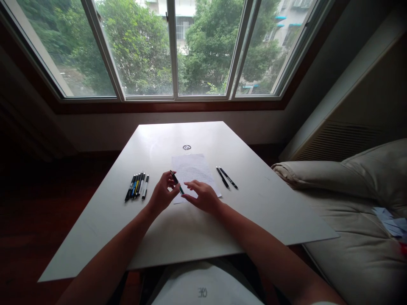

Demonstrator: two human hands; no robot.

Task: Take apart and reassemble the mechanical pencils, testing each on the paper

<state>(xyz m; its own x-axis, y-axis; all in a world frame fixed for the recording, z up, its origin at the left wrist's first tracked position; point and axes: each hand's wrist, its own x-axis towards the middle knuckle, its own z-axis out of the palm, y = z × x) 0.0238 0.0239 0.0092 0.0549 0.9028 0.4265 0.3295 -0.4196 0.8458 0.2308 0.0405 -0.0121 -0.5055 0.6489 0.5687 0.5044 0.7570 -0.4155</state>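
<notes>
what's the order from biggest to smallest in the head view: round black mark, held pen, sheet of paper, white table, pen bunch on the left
1. White table
2. Sheet of paper
3. Pen bunch
4. Held pen, partly covered by fingers
5. Round black mark

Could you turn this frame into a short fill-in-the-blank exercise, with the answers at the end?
1. The left hand holds a dark pen above a sheet of ____.
2. The larger group of pens lies on the person's ____ side of the table.
3. In the smaller group of pens, the number of pens is ____.
4. Beyond the table, trees show through the glass of the ____.

Missing words: paper; left; two; window.
</notes>
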